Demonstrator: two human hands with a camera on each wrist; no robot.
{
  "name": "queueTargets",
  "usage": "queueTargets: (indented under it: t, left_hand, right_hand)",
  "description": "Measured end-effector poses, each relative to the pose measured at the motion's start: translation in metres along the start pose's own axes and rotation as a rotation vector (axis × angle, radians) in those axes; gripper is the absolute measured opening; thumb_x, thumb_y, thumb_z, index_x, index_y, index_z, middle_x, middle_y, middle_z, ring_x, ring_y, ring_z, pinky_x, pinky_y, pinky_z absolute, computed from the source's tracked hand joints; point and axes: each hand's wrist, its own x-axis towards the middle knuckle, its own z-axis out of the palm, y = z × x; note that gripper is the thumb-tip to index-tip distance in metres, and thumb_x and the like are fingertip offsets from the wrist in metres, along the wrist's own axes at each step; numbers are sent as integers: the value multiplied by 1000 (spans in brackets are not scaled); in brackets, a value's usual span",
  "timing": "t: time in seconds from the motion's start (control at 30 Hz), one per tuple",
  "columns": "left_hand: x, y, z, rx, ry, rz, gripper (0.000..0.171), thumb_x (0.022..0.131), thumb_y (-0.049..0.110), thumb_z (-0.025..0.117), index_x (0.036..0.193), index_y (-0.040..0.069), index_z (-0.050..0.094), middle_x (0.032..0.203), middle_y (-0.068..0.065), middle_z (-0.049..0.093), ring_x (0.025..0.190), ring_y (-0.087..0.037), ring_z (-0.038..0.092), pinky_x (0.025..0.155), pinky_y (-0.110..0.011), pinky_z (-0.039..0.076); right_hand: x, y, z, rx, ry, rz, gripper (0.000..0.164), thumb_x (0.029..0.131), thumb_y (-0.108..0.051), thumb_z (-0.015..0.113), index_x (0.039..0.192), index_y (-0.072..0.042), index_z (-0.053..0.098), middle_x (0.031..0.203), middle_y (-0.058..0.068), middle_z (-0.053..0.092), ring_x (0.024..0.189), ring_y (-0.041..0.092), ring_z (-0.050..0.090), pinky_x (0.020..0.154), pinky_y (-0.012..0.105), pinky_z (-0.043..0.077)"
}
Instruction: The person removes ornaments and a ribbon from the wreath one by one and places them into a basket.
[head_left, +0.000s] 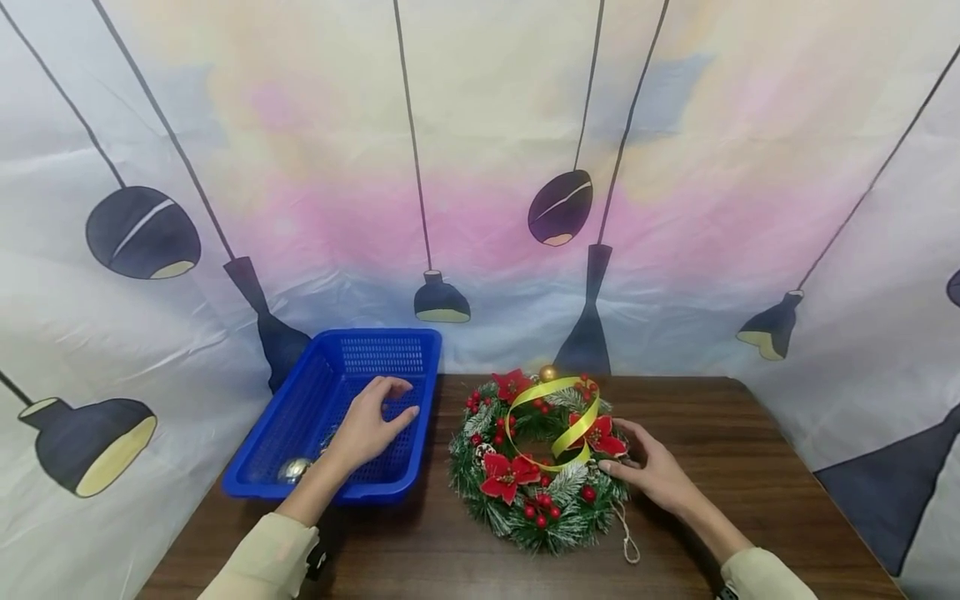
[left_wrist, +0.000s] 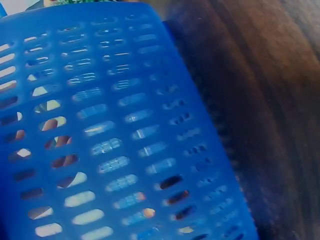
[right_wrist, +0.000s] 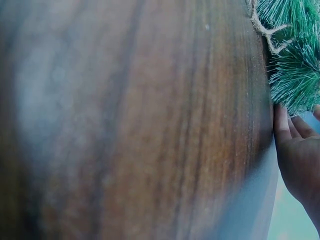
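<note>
A green Christmas wreath (head_left: 498, 508), frosted and trimmed with red flowers, berries and a pine cone, lies on the table. Across its centre curls a loop of yellow ribbon (head_left: 573, 433). My right hand (head_left: 660, 475) holds the wreath's right edge, thumb on top; in the right wrist view, fingers (right_wrist: 282, 127) of that hand reach to the green needles. Over the blue plastic basket (head_left: 431, 367) hovers my left hand (head_left: 371, 421), thumb and fingers spread apart with nothing between them. Inside the basket, a shiny silvery ball (head_left: 293, 470) shows beside the left forearm.
A gold ball (head_left: 547, 373) sits at the wreath's far edge. A thin cord loop (head_left: 630, 546) trails from its near right side. The brown wooden table (head_left: 712, 417) meets a patterned cloth backdrop (head_left: 495, 250) at the back. Perforated basket wall fills much of the left wrist view.
</note>
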Motion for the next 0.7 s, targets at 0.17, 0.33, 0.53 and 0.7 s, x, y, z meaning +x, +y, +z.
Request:
queueTargets:
  t: [0.17, 0.33, 0.53, 0.7]
  left_hand:
    - [9, 16, 0, -38, 12, 44, 37, 98, 21, 79, 129, 4, 68, 125, -15, 66, 117, -31, 64, 97, -52, 56]
    - [19, 43, 4, -86, -45, 108, 39, 99, 27, 79, 132, 11, 66, 127, -8, 65, 120, -25, 63, 98, -47, 57]
    - [28, 74, 15, -137, -118, 158, 42, 99, 29, 78, 137, 17, 65, 131, -3, 63, 121, -23, 63, 99, -49, 58]
    - [38, 93, 28, -194, -166, 173, 45, 99, 26, 79, 140, 17, 63, 134, -4, 62, 119, -25, 67, 99, -50, 58]
  right_hand:
    - [0, 0, 0, 7, -2, 1, 78, 98, -33, 80, 161, -12, 39, 164, 26, 37, 140, 48, 50, 107, 53, 52]
    - [0, 1, 0, 31, 5, -7, 78, 97, -31, 81, 160, -11, 40, 164, 26, 37, 139, 46, 52, 109, 51, 51]
    - [-1, 2, 2, 21, 17, -19, 79, 96, -31, 82, 160, -11, 41, 162, 27, 39, 139, 47, 52, 109, 51, 50]
    - [0, 2, 2, 22, 17, -18, 79, 96, -31, 82, 160, -10, 41, 162, 27, 40, 138, 46, 53, 109, 51, 51]
